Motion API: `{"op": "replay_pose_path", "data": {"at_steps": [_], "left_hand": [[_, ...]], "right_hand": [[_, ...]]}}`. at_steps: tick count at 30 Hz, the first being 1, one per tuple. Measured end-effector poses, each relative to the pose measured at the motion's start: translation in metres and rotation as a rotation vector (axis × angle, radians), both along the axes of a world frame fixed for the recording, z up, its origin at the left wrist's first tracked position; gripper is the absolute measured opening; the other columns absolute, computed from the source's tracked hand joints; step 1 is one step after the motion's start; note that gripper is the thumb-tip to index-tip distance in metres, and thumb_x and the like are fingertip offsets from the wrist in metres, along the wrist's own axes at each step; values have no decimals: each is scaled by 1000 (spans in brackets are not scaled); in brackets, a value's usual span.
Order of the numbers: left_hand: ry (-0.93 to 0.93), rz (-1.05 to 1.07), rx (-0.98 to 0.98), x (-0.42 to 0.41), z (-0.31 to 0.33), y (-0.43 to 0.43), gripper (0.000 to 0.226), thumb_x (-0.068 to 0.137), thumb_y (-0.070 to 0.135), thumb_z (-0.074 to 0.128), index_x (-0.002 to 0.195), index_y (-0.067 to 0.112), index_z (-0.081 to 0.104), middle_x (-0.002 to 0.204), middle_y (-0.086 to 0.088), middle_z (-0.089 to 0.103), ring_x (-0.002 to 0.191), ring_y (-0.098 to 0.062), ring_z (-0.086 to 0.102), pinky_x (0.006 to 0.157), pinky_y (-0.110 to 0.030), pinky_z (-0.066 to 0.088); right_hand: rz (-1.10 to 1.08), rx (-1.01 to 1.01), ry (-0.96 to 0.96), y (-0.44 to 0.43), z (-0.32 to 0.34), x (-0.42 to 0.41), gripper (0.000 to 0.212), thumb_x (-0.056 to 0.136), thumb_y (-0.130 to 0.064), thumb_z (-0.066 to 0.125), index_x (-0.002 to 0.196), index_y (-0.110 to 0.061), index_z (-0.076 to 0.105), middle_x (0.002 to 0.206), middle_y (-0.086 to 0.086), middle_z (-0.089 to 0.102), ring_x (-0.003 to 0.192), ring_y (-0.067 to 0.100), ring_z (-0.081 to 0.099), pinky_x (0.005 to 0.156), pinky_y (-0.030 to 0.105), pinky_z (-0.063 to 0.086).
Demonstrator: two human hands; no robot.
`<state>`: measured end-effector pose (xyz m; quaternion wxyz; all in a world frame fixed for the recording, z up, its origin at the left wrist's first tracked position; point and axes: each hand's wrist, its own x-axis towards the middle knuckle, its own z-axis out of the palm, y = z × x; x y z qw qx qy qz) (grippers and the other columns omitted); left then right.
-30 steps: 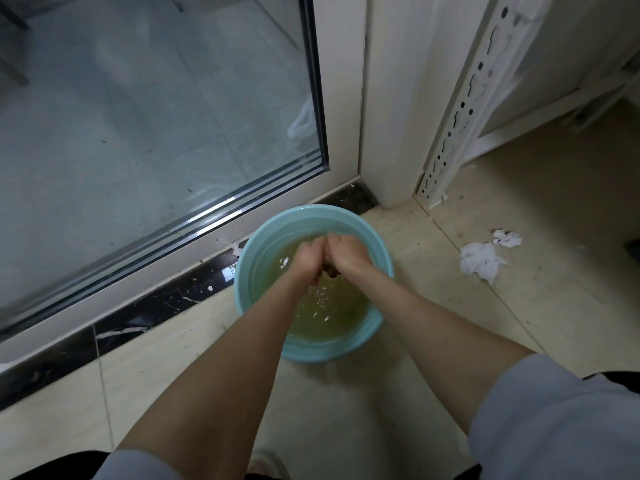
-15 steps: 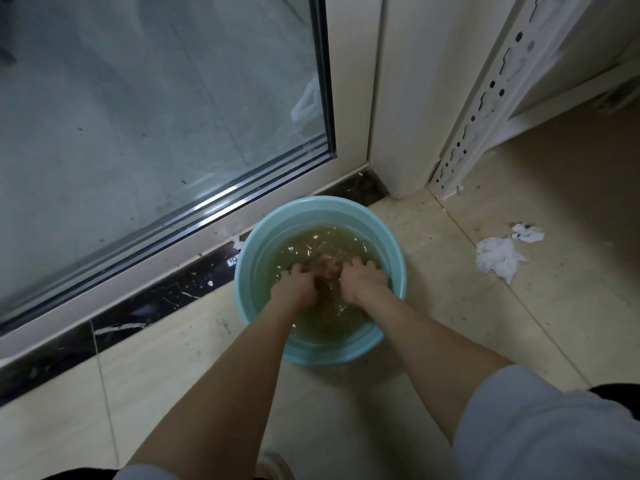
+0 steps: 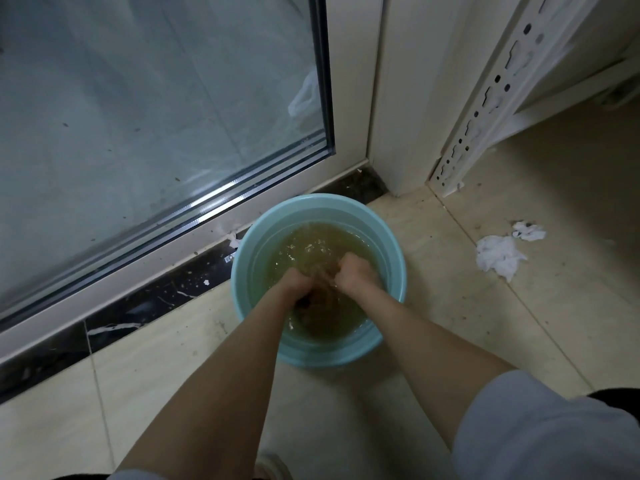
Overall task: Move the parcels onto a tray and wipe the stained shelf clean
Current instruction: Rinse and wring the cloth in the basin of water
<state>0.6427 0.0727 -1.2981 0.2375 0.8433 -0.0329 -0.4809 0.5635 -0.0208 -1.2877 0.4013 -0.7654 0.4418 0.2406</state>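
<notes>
A light blue basin (image 3: 388,237) stands on the tiled floor, filled with murky yellow-brown water. Both my hands are in the water. My left hand (image 3: 296,284) and my right hand (image 3: 353,271) grip a brownish cloth (image 3: 323,289) between them, mostly under the surface and blurred. The fingers of both hands are curled round it. No parcels, tray or shelf board are in view.
A glass sliding door (image 3: 156,116) with a metal track runs along the left, above a dark marble threshold (image 3: 156,303). A white perforated shelf upright (image 3: 485,109) rises at the right. Crumpled white tissues (image 3: 498,254) lie on the floor to the right of the basin.
My hands dropped from above the water into it and shifted toward the near side of the basin, still working the cloth. The view moved closer and slightly right.
</notes>
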Motion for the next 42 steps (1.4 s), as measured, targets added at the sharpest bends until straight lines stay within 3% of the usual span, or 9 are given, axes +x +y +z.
{"op": "replay_pose_path", "data": {"at_steps": [3, 7, 12, 19, 23, 28, 33, 38, 42], "left_hand": [[-115, 123, -171, -3, 10, -1, 19, 80, 8, 71, 97, 1, 70, 84, -10, 63, 81, -19, 58, 71, -30, 48], [51, 109, -363, -9, 38, -8, 23, 87, -3, 56, 106, 5, 66, 70, -7, 59, 52, -8, 57, 48, -18, 47], [177, 269, -377, -14, 56, -8, 5, 89, 5, 58, 94, 7, 61, 80, -8, 62, 71, -16, 62, 57, -23, 58], [-7, 319, -353, -13, 62, -15, 12, 88, 14, 64, 94, 4, 64, 78, -14, 66, 65, -21, 62, 70, -37, 57], [-155, 486, -335, -10, 62, -17, 20, 93, 16, 51, 78, 6, 61, 83, -19, 68, 76, -32, 66, 83, -50, 56], [-268, 588, -288, -2, 72, -10, 37, 101, 24, 30, 106, -2, 55, 96, -23, 60, 97, -36, 61, 90, -46, 51], [-438, 402, -126, 1, 61, 3, 28, 97, 20, 43, 116, 6, 58, 116, -17, 61, 109, -33, 56, 96, -39, 42], [-573, -300, 166, -2, 35, 20, 40, 94, 23, 49, 133, 13, 47, 137, -18, 38, 123, -37, 45, 107, -46, 38], [-296, -797, 163, -18, 3, 20, 70, 91, 20, 54, 151, 22, 19, 158, -13, 11, 143, -39, 17, 117, -45, 20]], "right_hand": [[-228, 266, -90, -4, 4, 2, 32, 94, -37, 56, 99, -6, 63, 86, 10, 63, 74, 23, 60, 69, 31, 46], [-521, 600, -228, -4, 19, -1, 49, 88, -51, 60, 118, -12, 60, 106, 6, 65, 98, 23, 60, 87, 36, 49], [-611, 446, -274, -8, 31, -4, 21, 90, -16, 62, 108, -8, 66, 110, 12, 69, 102, 27, 63, 94, 42, 50], [-736, 429, -467, -9, 59, -7, 13, 84, -14, 61, 81, -9, 73, 71, 7, 66, 63, 18, 60, 61, 27, 51], [-830, 225, -474, -13, 64, -6, 29, 91, -19, 50, 105, -2, 68, 96, 13, 68, 86, 27, 60, 77, 33, 50], [-685, -13, -451, -22, 69, -12, 42, 97, -36, 49, 126, -5, 54, 122, 12, 61, 112, 30, 57, 91, 33, 43], [-399, -292, -296, -15, 62, -18, 27, 96, -23, 53, 122, -19, 47, 113, 5, 64, 104, 26, 62, 86, 36, 49], [152, -402, -10, -3, 44, -17, 42, 93, -23, 56, 134, -24, 46, 135, 12, 44, 123, 33, 45, 97, 45, 44], [313, -113, 66, 10, 17, -17, 64, 91, -15, 56, 146, -32, 29, 153, 12, 12, 132, 39, 35, 107, 49, 38]]}}
